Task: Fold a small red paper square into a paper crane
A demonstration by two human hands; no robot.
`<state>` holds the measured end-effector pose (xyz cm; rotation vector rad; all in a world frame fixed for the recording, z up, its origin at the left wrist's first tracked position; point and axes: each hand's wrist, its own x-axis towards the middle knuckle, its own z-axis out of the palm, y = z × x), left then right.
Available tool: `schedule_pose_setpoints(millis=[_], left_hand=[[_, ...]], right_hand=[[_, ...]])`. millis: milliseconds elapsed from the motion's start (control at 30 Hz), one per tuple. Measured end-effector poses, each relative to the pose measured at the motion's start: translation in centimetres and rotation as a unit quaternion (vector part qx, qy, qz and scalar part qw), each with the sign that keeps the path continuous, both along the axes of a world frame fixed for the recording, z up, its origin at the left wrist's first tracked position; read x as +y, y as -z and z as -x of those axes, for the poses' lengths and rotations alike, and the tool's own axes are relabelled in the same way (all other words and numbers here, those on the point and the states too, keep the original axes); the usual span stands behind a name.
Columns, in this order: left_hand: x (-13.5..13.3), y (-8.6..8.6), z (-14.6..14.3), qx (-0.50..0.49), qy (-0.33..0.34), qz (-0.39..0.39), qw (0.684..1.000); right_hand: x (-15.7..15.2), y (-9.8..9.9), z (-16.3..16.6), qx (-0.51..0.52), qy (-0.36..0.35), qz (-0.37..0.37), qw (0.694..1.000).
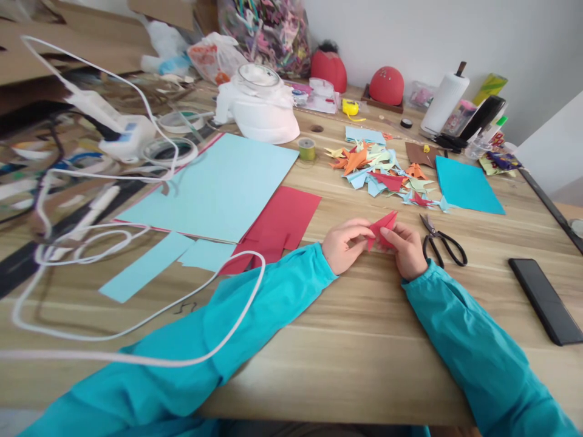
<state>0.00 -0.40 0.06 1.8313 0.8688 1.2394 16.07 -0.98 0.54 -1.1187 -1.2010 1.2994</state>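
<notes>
Between my two hands is a small folded piece of red paper (384, 226), pointed at its upper right end. My left hand (347, 244) pinches its left side, the fingertips closed on it. From the other side my right hand (407, 249) grips it with the thumb lying across the front. Just right of that hand lie black-handled scissors (441, 240), blades pointing away. Beyond the hands is a pile of folded paper cranes (378, 167) in orange, blue, green, red and yellow. Red paper sheets (291, 212) lie left of my left hand.
Light blue sheets (218, 188) and a cut strip (146, 267) lie on the left. A white cable (136, 358) loops across my left sleeve. A phone (544, 300) rests at right, a bright blue sheet (469, 185) behind it. A thread spool (306, 149) stands near the cranes.
</notes>
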Motion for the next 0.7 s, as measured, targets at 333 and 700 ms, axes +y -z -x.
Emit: schedule_pose_setpoints(millis=[333,700], left_hand=[[0.01,0.37,-0.13,-0.015,-0.001,-0.018,1.000],[0.17,0.73,-0.44,-0.067,-0.021,0.050,0.996]], right_hand=[[0.02,0.14,0.11,0.031,-0.003,-0.007,0.999],[0.07,0.48,-0.12,0.014,-0.001,0.031,0.999]])
